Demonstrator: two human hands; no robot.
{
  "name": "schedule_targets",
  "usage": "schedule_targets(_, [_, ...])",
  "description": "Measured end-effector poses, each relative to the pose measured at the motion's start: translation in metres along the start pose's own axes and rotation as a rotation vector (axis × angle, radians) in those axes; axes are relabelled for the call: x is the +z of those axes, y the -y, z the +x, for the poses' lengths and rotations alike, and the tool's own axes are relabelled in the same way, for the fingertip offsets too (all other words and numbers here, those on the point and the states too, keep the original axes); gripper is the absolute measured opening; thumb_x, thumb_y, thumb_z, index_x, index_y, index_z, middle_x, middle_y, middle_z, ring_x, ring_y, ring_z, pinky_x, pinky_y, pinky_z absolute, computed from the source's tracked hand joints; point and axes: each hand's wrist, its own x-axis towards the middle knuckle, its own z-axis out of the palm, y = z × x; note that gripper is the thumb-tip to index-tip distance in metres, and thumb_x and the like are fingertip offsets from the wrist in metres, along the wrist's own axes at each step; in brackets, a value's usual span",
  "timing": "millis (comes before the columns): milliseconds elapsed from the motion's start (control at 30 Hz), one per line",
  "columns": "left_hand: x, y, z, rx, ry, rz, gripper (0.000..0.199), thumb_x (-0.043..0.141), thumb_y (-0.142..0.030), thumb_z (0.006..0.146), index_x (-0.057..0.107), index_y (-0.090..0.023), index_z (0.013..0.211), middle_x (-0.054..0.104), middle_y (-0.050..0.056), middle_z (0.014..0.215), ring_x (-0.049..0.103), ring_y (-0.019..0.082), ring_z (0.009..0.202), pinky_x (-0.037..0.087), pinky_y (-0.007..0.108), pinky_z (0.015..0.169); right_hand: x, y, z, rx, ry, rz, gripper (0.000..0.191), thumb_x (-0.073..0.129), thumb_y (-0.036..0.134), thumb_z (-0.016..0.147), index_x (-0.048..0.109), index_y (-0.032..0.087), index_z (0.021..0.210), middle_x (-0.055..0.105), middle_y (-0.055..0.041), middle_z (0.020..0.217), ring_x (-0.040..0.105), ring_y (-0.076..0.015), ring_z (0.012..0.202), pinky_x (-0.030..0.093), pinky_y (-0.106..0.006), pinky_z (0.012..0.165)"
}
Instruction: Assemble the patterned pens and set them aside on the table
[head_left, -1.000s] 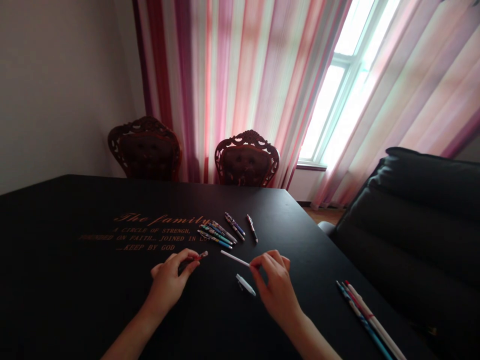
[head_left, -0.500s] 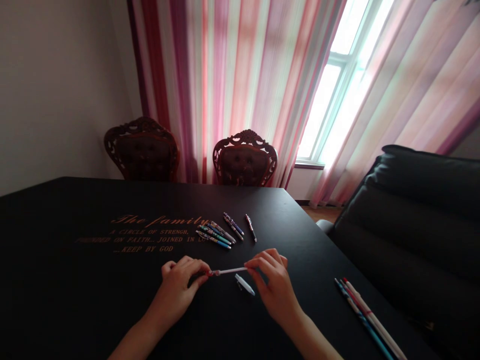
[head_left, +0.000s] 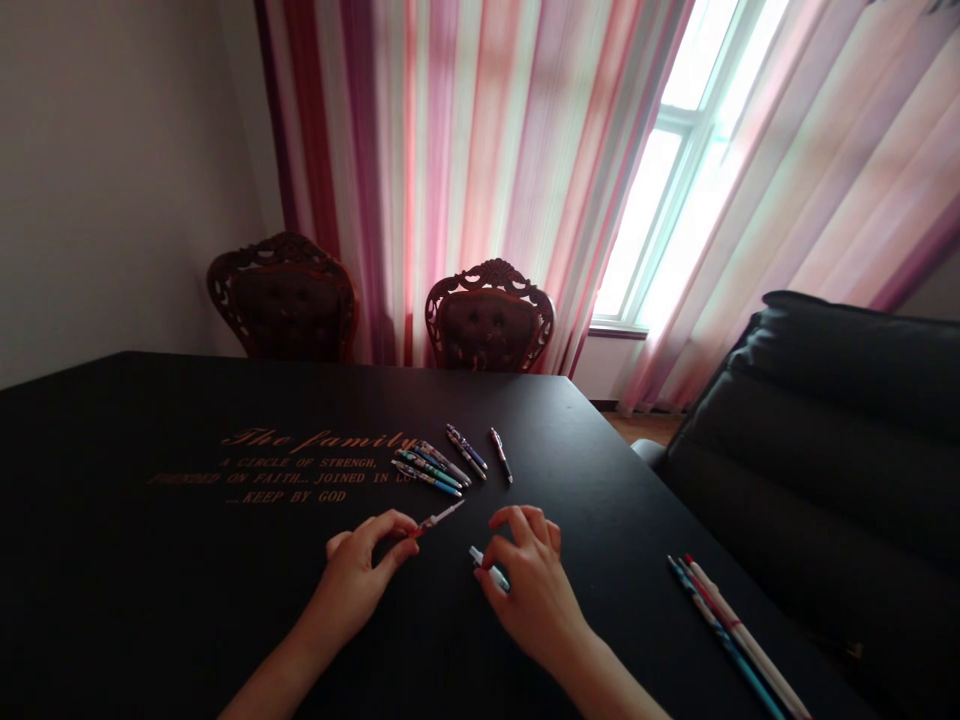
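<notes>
Left hand [head_left: 354, 570] pinches slim pen tube [head_left: 441, 518]; right hand [head_left: 534, 595] touches casing [head_left: 486, 566].

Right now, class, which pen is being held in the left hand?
The white pen barrel with the red tip, pinched in the left hand; the other pens all lie on the table.

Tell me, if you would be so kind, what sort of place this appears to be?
Probably a dining room in a private home: a black table printed with a gold "The family" motto, carved high-backed wooden chairs, and long pink-and-red striped curtains at the window.
</notes>
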Motion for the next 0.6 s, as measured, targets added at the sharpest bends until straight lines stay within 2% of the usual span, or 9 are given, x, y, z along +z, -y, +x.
schedule_targets(233, [0.003, 0.004, -0.003, -0.003, 0.013, 0.065, 0.015, 0.057, -0.041, 0.087, 0.066, -0.033, 0.096, 0.072, -0.005, 0.100, 0.063, 0.023, 0.102, 0.029, 0.043, 0.098, 0.009, -0.001, -0.001, 0.000, 0.044, -0.056, 0.020, 0.078, 0.009, 0.068, 0.067, 0.025, 0.074, 0.060, -0.0066, 0.109, 0.049, -0.0307, 0.105, 0.039, -0.049, 0.089])
schedule_targets(367, [0.002, 0.003, -0.003, 0.011, 0.021, 0.099, 0.014, 0.056, -0.040, 0.088, 0.066, -0.035, 0.096, 0.071, -0.005, 0.100, 0.063, 0.023, 0.101, 0.028, 0.044, 0.097, 0.008, -0.001, 0.001, -0.002, 0.043, -0.004, 0.018, 0.072, 0.007, 0.073, 0.065, 0.024, 0.073, 0.062, -0.0045, 0.105, 0.051, -0.0275, 0.103, 0.039, -0.045, 0.087])
schedule_targets(600, [0.000, 0.002, -0.004, 0.017, 0.043, 0.175, 0.013, 0.056, -0.036, 0.087, 0.067, -0.036, 0.095, 0.071, -0.004, 0.100, 0.061, 0.022, 0.100, 0.026, 0.046, 0.096, -0.009, -0.013, 0.010, 0.012, -0.107, 0.125, 0.009, 0.060, 0.016, 0.089, 0.062, 0.022, 0.082, 0.065, -0.0015, 0.081, 0.056, -0.0200, 0.082, 0.039, -0.036, 0.079])
